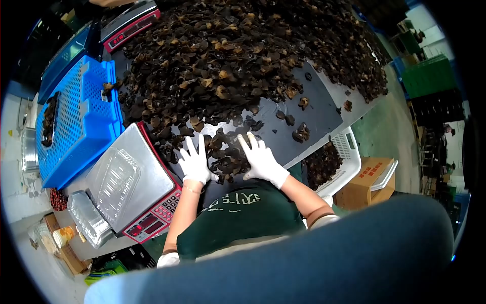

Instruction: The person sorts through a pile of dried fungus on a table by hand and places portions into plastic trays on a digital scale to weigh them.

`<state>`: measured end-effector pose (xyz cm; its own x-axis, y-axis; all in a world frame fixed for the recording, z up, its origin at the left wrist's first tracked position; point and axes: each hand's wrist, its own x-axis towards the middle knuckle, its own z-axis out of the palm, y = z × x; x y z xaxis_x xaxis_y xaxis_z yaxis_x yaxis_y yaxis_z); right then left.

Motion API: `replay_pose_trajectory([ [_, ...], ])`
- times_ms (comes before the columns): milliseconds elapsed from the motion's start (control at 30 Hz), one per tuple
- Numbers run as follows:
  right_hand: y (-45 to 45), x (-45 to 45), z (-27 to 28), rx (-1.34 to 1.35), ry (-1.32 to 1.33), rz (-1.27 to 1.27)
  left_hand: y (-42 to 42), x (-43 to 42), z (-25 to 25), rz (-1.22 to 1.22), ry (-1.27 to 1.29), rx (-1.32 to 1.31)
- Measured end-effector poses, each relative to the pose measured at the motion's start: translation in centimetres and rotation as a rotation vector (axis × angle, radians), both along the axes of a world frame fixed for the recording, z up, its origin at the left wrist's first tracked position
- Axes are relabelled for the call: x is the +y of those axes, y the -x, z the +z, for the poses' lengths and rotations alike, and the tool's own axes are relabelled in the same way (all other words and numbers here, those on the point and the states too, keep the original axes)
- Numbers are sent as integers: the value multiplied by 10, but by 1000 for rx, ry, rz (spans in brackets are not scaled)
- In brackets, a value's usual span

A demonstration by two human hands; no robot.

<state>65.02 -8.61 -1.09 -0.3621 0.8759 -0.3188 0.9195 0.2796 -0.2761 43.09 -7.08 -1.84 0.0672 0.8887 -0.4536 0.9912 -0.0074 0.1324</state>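
My left hand (196, 161), in a white glove, rests at the near edge of the dark table with its fingers spread. My right hand (259, 161), gloved in white too, is opposite it with fingers apart. Between the two palms lies a small cluster of dark, curled dried pieces (229, 158), flanked by both hands. Beyond the fingertips spreads a large heap of the same brown-black pieces (217, 66). A few loose pieces (301, 133) lie on the dark sheet (319, 109) right of my right hand.
Left of my left hand stands a red-edged scale (157, 175) with a clear plastic tray (119, 175) on it. Blue crates (76, 116) and a second scale (132, 30) are farther left. A white basket (349, 164) and cardboard box (367, 177) stand at the right.
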Motion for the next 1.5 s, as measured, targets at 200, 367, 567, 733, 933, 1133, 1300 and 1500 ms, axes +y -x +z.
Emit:
replay_pose_trajectory([
  [200, 34, 33, 1, 10, 33, 117, -4, 7, 6, -199, 62, -81],
  [367, 25, 13, 16, 174, 103, 253, -2, -37, -10, -181, -72, -249],
  [567, 40, -10, -18, 519, 94, 102, 0, -55, -62, -30, -364, -740],
  [733, 53, 7, -8, 796, 227, 59, 6, -53, -53, 327, -160, -1567],
  [933, 131, 45, 85, 791, 91, 388, 75, -59, 67, 201, -692, -890],
  [1133, 265, 57, 94, 897, -40, 710, 180, -79, 99, 495, -748, -865],
  [1300, 349, 55, 88, 784, 91, 728, 264, -91, 84, 559, -650, -897],
  [1500, 351, 71, 73, 638, -25, 873, 299, -98, 73, 408, -633, -369],
])
